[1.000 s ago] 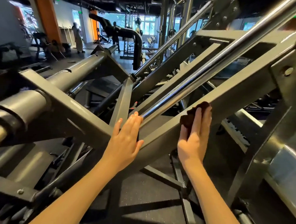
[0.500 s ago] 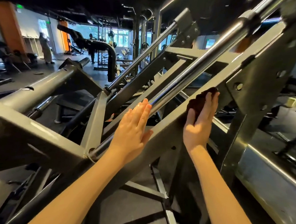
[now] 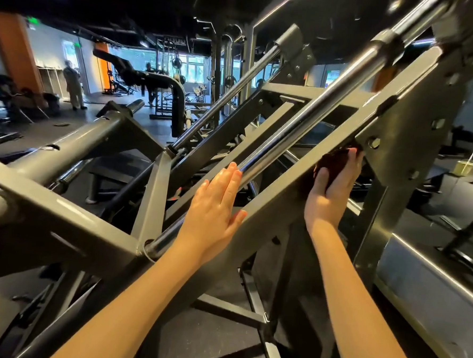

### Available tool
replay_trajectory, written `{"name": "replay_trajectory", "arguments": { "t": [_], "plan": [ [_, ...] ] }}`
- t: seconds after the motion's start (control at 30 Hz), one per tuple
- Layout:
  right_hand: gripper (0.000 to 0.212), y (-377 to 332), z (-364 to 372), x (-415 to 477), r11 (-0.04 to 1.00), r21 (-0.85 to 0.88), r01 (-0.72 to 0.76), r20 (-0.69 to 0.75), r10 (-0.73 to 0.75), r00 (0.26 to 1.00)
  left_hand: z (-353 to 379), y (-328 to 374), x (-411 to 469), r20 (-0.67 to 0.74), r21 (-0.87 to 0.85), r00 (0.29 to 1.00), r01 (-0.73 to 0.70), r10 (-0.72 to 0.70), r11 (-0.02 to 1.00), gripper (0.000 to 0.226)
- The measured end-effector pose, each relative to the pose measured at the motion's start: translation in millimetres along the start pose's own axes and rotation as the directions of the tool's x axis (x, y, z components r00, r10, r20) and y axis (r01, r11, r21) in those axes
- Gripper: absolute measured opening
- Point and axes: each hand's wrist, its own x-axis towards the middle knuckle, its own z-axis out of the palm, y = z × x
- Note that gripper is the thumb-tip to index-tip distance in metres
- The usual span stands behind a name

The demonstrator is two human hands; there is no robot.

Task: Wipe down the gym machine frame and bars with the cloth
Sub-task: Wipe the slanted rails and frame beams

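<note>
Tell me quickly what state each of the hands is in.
Left hand: open, fingers straight, flat against the chrome bar.
Right hand: holding the dark cloth, pressing it to the grey frame beam.

Place: a commercial gym floor is shown.
Nearest machine: a grey steel frame (image 3: 284, 198) is crossed diagonally by a chromed guide bar (image 3: 302, 122).
Further equipment: a black padded machine arm (image 3: 163, 83) and hanging weight plates (image 3: 177, 62) are seen near the windows.
Floor: dark rubber matting (image 3: 215, 329) is laid throughout.
Fittings: an orange column (image 3: 13, 51) and a green exit sign (image 3: 33, 21) are visible.
People: a standing figure (image 3: 73, 86) is seen far back.
</note>
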Motion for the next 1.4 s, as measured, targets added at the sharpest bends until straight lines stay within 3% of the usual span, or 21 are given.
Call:
{"name": "replay_trajectory", "arguments": {
  "t": [0.13,0.27,0.43,0.57,0.7,0.8,0.97,1.07,1.13,1.2,1.3,1.4],
  "plan": [
    [0.07,1,11,-37,0.992,-0.006,-0.122,0.04,0.122,0.992,-4,4,0,0.016,-0.016,1.0,0.017,-0.017,1.0,0.072],
    [0.075,7,1,-51,0.985,-0.155,-0.076,0.191,0.106,0.976,-6,4,1,0.04,-0.02,0.999,0.025,-0.024,0.999,0.074],
    [0.065,-5,-8,-12,0.983,-0.035,-0.181,0.03,0.182,0.983,-8,3,2,0.056,-0.013,0.998,0.028,-0.027,1.0,0.072],
    [0.062,1,0,-51,0.968,-0.101,-0.231,0.104,0.241,0.965,-10,7,2,0.059,-0.008,0.997,0.052,-0.051,0.999,0.07],
    [0.058,3,-17,-81,0.981,0.002,-0.197,0.253,0.19,0.949,-19,9,3,0.09,-0.023,0.993,0.078,-0.076,0.997,0.074],
    [0.055,-11,-27,-84,0.986,0.114,-0.125,0.252,0.093,0.963,-33,8,5,0.11,-0.059,0.991,0.085,-0.078,0.995,0.075],
    [0.055,-41,-26,-108,0.935,0.348,0.07,0.264,-0.169,0.95,-68,-11,-25,0.118,0.08,0.972,0.194,-0.202,0.978,0.08],
    [0.054,-61,-2,-125,0.883,0.448,0.14,0.351,-0.318,0.881,-96,-37,-52,0.06,0.204,0.934,0.333,-0.351,0.921,0.07],
    [0.049,-81,23,-138,0.859,0.486,0.16,0.463,-0.408,0.787,-117,-54,-70,0.012,0.343,0.904,0.397,-0.427,0.851,0.056],
    [0.044,-100,53,-150,0.842,0.519,0.145,0.571,-0.468,0.675,-140,-66,-87,-0.033,0.496,0.87,0.442,-0.492,0.747,0.057],
    [0.033,-121,110,-169,0.867,0.483,0.12,0.69,-0.462,0.557,-168,-74,-103,-0.021,0.628,0.808,0.47,-0.589,0.621,0.06],
    [0.021,-140,155,-193,0.901,0.432,0.034,0.8,-0.401,0.446,-178,-73,-96,0.044,0.748,0.765,0.401,-0.643,0.529,0.064]
  ]
}}
